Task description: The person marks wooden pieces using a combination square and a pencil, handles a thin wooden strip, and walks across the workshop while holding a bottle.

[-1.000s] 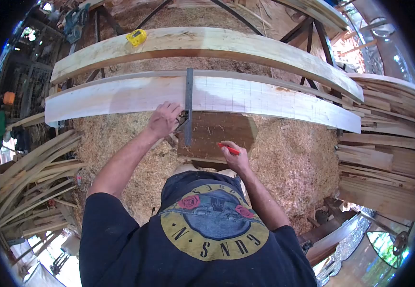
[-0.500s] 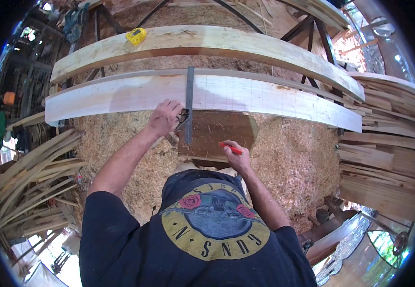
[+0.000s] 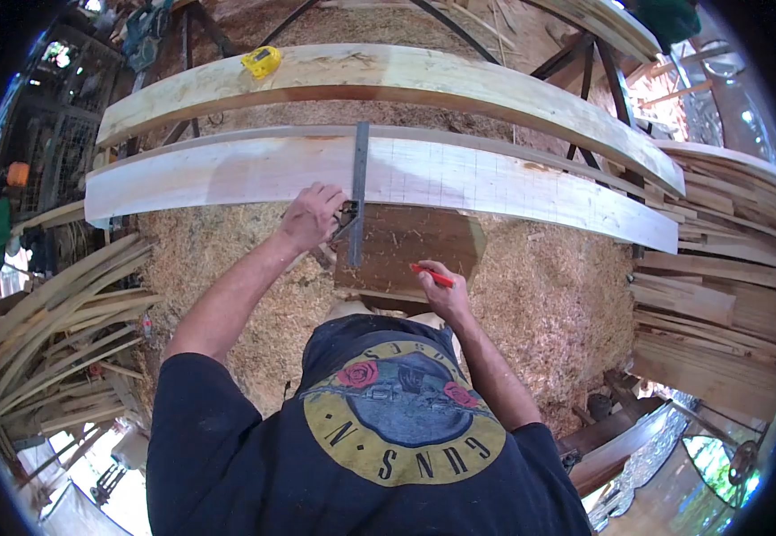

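Note:
My left hand [image 3: 314,217] is closed round the dark head of a combination square [image 3: 359,179]. The metal blade of the square lies across the pale plank [image 3: 254,171], and its lower end sticks out past the near edge. Pencil lines cross the plank to the right of the blade. My right hand [image 3: 445,290] grips a red pencil [image 3: 432,275], held low over a brown board [image 3: 410,246] strewn with shavings and apart from the plank.
Behind the plank lies a thicker beam [image 3: 388,71] with a yellow tape measure [image 3: 261,62] on it. Stacked boards [image 3: 718,268] stand at the right, and thin strips [image 3: 66,330] pile up at the left. Shavings cover the ground [image 3: 549,304].
The view has shifted slightly. The square's blade leans a little more to the right. Both hands keep nearly the same place and the same hold.

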Demonstrator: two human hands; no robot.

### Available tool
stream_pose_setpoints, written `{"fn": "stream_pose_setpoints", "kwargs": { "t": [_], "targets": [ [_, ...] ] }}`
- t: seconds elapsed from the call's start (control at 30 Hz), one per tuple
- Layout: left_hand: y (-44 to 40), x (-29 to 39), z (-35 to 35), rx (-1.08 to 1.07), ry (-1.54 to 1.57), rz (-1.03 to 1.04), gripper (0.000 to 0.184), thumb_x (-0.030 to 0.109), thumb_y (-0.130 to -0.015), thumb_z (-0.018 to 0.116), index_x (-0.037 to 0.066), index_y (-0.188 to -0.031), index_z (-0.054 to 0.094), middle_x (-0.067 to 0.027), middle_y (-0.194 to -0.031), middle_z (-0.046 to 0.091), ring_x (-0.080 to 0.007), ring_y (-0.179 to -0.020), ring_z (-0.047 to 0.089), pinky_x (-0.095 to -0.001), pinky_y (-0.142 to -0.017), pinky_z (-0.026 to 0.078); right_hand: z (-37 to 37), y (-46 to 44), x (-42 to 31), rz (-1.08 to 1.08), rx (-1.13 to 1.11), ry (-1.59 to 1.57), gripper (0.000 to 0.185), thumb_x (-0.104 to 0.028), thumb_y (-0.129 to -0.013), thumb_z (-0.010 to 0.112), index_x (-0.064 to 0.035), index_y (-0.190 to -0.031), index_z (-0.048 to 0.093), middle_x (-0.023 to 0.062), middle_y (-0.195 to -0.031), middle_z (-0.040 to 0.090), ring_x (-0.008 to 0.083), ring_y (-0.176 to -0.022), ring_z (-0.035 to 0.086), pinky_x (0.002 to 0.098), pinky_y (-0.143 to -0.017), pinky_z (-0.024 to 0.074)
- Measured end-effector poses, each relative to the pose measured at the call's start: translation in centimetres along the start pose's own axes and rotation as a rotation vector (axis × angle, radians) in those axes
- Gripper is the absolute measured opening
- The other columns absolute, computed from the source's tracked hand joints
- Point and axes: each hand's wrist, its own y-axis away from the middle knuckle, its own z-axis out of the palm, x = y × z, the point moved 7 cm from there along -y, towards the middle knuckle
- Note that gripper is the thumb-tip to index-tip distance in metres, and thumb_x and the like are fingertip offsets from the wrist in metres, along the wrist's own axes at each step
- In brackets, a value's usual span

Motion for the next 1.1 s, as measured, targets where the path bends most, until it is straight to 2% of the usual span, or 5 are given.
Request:
{"fn": "stream_pose_setpoints", "kwargs": {
  "t": [0.17, 0.27, 0.57, 0.77, 1.1],
  "targets": [
    [0.0, 0.0, 0.1, -0.001, 0.013, 0.001, 0.042, 0.007, -0.067, 0.073, 0.007, -0.107, 0.063, -0.0097, -0.107, 0.064, -0.0305, -0.099, 0.06, -0.0407, -0.087, 0.051, -0.2, 0.0, -0.7, -0.002, -0.006, 0.009, 0.029, -0.023, -0.096, 0.064, -0.0049, -0.118, 0.069, 0.015, -0.094, 0.075, 0.018, -0.087, 0.071, 0.0327, -0.079, 0.0554],
    [0.0, -0.4, 0.7, -0.13, 0.047, -0.08, 0.05, 0.001, -0.067, 0.078, 0.003, -0.115, 0.064, -0.014, -0.119, 0.064, -0.0328, -0.11, 0.06, -0.0412, -0.097, 0.051, 0.0, -0.1, -0.9, -0.001, -0.013, 0.009, 0.029, -0.023, -0.096, 0.064, -0.0052, -0.119, 0.069, 0.0149, -0.094, 0.075, 0.0177, -0.087, 0.071, 0.0327, -0.079, 0.0553],
    [-0.8, -0.1, 0.1, -0.176, 0.024, -0.069, 0.061, 0.006, -0.067, 0.08, 0.005, -0.126, 0.063, -0.0135, -0.117, 0.064, -0.0316, -0.103, 0.062, -0.0408, -0.093, 0.053, -0.3, -1.6, -2.1, -0.042, 0.02, -0.074, 0.029, -0.024, -0.094, 0.064, -0.0055, -0.116, 0.07, 0.0158, -0.095, 0.075, 0.0222, -0.087, 0.073, 0.0336, -0.079, 0.0564],
    [-0.9, -0.3, 1.6, -0.29, -0.129, -0.041, 0.053, 0.005, -0.074, 0.068, 0.009, -0.127, 0.063, -0.0107, -0.122, 0.06, -0.027, -0.105, 0.06, -0.0391, -0.091, 0.052, -0.9, -4.6, -5.7, -0.097, 0.053, -0.191, 0.027, -0.019, -0.095, 0.063, -0.0048, -0.117, 0.07, 0.014, -0.093, 0.074, 0.0191, -0.084, 0.071, 0.0317, -0.079, 0.0551],
    [-1.7, -0.5, 2.5, -0.262, -0.132, 0.036, 0.047, 0.004, -0.079, 0.065, 0.004, -0.126, 0.06, -0.0161, -0.152, 0.045, -0.0356, -0.137, 0.046, -0.0514, -0.105, 0.046, 0.1, -15.0, -13.3, -0.447, 0.284, -0.138, 0.024, -0.012, -0.091, 0.068, -0.0091, -0.114, 0.07, 0.0146, -0.1, 0.073, 0.0288, -0.088, 0.071, 0.0382, -0.078, 0.0551]
  ]
}}
